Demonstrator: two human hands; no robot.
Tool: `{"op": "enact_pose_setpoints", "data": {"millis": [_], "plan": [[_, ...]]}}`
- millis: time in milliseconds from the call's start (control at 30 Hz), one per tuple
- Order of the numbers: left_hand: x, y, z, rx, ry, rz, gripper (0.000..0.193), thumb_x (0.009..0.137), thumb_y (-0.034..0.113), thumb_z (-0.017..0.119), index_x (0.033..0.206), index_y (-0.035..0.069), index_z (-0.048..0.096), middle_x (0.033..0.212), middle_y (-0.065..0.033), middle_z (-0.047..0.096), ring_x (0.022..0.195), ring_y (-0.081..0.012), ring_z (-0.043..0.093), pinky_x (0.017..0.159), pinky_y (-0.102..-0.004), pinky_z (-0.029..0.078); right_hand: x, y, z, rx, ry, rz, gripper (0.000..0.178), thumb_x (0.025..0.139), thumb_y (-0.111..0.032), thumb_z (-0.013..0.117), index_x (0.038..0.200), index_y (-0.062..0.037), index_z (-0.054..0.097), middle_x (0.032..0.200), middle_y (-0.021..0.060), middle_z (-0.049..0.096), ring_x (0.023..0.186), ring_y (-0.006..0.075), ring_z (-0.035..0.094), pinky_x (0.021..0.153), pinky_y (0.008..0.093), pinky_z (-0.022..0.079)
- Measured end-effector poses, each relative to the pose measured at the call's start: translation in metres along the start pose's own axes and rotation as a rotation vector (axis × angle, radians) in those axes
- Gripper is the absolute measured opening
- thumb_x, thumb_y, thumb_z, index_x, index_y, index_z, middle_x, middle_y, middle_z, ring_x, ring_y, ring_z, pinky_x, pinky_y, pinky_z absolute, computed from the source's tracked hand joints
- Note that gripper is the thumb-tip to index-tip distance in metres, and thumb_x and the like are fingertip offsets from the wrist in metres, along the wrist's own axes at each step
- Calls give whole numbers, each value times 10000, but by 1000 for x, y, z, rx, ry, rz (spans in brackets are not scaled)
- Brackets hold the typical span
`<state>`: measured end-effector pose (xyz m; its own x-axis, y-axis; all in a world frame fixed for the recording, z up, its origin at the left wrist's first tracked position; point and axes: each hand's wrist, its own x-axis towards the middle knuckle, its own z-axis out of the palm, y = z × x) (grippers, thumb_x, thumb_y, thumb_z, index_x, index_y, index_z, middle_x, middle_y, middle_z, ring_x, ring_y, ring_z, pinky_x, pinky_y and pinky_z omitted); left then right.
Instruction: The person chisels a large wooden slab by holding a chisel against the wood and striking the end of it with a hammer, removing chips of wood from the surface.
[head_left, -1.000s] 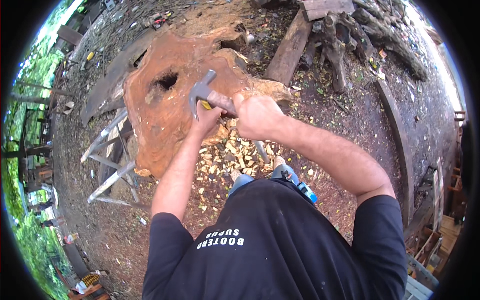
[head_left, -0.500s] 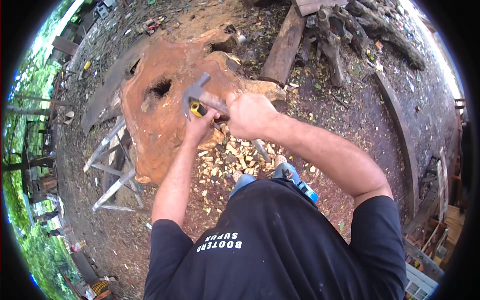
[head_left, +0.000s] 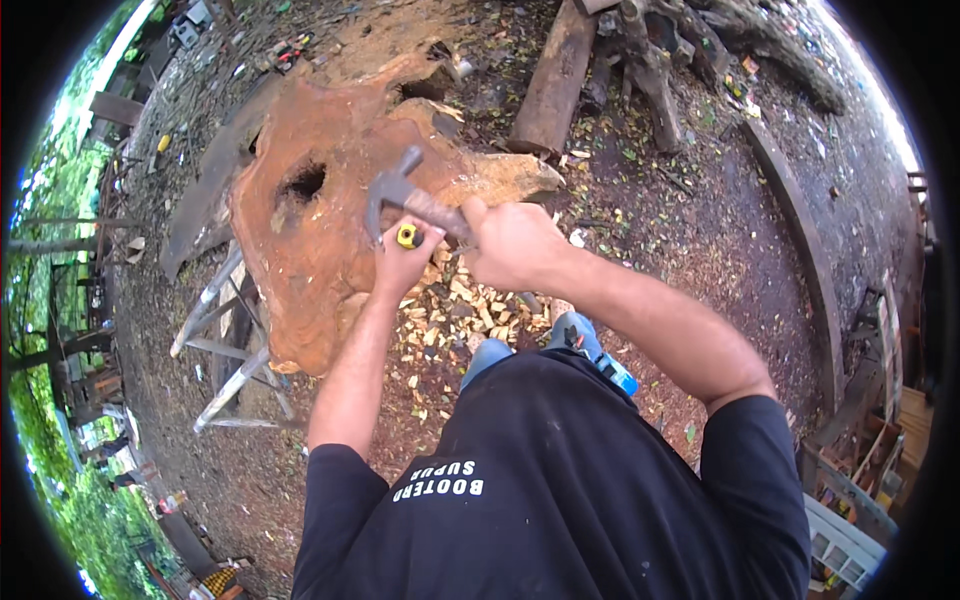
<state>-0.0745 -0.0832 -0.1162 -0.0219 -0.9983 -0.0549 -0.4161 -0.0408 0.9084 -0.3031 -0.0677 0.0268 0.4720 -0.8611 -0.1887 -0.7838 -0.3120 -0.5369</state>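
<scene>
Reddish wooden slab point(head_left: 300, 265), apparently part-trimmed — wood chips point(head_left: 480, 308) below, pale lobe point(head_left: 515, 178) rough — left hand point(head_left: 402, 264) closed round a yellow-ended tool point(head_left: 408, 235), right hand point(head_left: 517, 245) clamped on the hammer point(head_left: 392, 187).

The wood slab point(head_left: 300, 255) takes up the upper left-centre of the frame, with a hole point(head_left: 303, 182) in its upper left part. A stand point(head_left: 238, 385) juts out past the slab's lower left edge. The hammer point(head_left: 432, 208) is over the slab's right part, its handle in the right hand point(head_left: 512, 245); the left hand point(head_left: 402, 263), to the left, holds a tool handle point(head_left: 409, 236) below the hammer. Wood chips point(head_left: 482, 312) lie right of the slab's lower part. A log point(head_left: 556, 85) lies upper right of centre, branches point(head_left: 652, 95) to its right; a plank point(head_left: 803, 255) runs down the right side.
</scene>
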Motion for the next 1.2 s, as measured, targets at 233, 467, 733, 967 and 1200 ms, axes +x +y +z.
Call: {"op": "enact_pose_setpoints", "data": {"millis": [233, 467, 733, 967, 1200], "plan": [[-68, 13, 92, 587, -421, 663, 203, 657, 133, 732, 805, 130, 593, 762, -61, 590, 833, -274, 613, 897, -469, 419, -51, 43, -8, 486, 77, 362, 383, 783, -190, 614, 1072, 46, 530, 815, 258, 656, 741, 369, 673, 696, 479, 515], [-73, -2, 113, 495, -671, 509, 177, 726, 59, 697, 859, 79, 583, 800, -83, 594, 827, -289, 603, 781, -387, 446, -129, 135, 41, 676, 89, 655, 353, 781, -173, 594, 1061, 31, 525, 748, 192, 633, 625, 283, 649, 610, 444, 520], [-78, 67, 104, 277, -391, 359, 260, 817, 208, 799, 719, 99, 584, 673, -51, 631, 619, -180, 627, 596, -340, 514, -182, 197, 92, 682, 68, 763, 369, 778, -169, 582, 1068, 54, 533, 712, 195, 628, 561, 283, 638, 549, 435, 510], [-7, 122, 23, -202, 91, -23, 250, 894, 211, 762, 869, 91, 544, 678, 1, 602, 548, -62, 562, 480, -199, 460, -163, 191, 67, 611, -39, 701, 351, 769, -193, 596, 1017, 48, 537, 749, 259, 632, 663, 369, 661, 635, 479, 513], [15, 107, 5, -221, 63, 22, 311, 885, 259, 783, 856, 89, 524, 683, 16, 582, 552, -60, 539, 492, -209, 430, -154, 170, 56, 544, -38, 619, 337, 764, -214, 608, 968, 40, 519, 813, 305, 631, 789, 462, 634, 744, 522, 481]]}}
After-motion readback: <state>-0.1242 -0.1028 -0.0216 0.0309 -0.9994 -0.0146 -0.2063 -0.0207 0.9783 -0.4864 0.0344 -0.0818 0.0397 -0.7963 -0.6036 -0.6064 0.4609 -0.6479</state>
